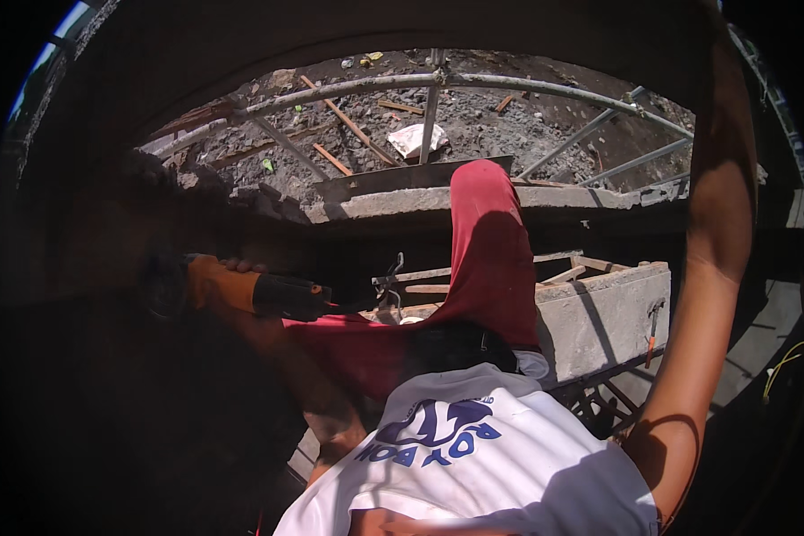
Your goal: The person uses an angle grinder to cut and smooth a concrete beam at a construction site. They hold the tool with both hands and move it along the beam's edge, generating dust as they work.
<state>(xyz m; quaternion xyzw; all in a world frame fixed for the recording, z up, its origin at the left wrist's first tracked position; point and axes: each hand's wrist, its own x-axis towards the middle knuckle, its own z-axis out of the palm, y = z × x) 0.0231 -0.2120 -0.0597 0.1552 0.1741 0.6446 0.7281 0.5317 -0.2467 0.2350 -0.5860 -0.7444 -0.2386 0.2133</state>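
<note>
My left hand [244, 266] is wrapped round the body of an orange and black angle grinder [232, 288]; only some fingers show above the casing. The grinder's head points left, close to a dark wall surface [71, 241]. Shadow and haze hide its disc, so I cannot tell whether it touches. My right arm reaches straight up along the right side, toward a dark overhead beam [509, 27], and the hand itself is out of the picture. My legs in red trousers [491, 241] are bent in front of me, with one knee raised.
Beyond the knee run a concrete ledge [384, 205] and metal pipe railings [357, 87], with rubble [277, 98] and planks on the ground past them. To the right stands a concrete block wall [607, 322] with wooden strips on top; an orange-handled tool [651, 344] hangs against it.
</note>
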